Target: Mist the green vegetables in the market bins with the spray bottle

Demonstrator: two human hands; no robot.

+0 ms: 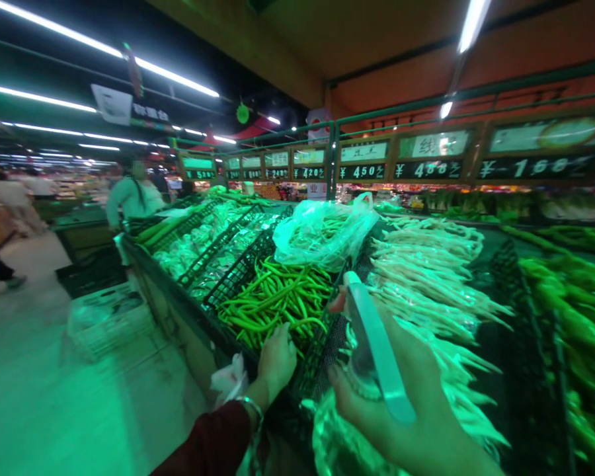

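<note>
Produce stall (178,344), green beans (272,304), overhead price boards (416,162), supermarket aisle (54,390)

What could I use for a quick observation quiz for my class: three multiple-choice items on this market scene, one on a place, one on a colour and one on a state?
1. Where is the left hand?
A. Up at the price signs
B. At the edge of the green beans
C. Down on the floor

2. What colour is the sleeve on the left arm?
A. Dark red
B. White
C. Blue

3. What state is the clear plastic bag in?
A. Empty and flat on the floor
B. Hanging from a rail
C. Full and resting on the black mesh crates

Answers:
1. B, since the hand reaches the heap's near edge.
2. A, since the sleeve shows dark red above the wrist.
3. C, since the bag bulges with pale produce atop the crates.
</note>
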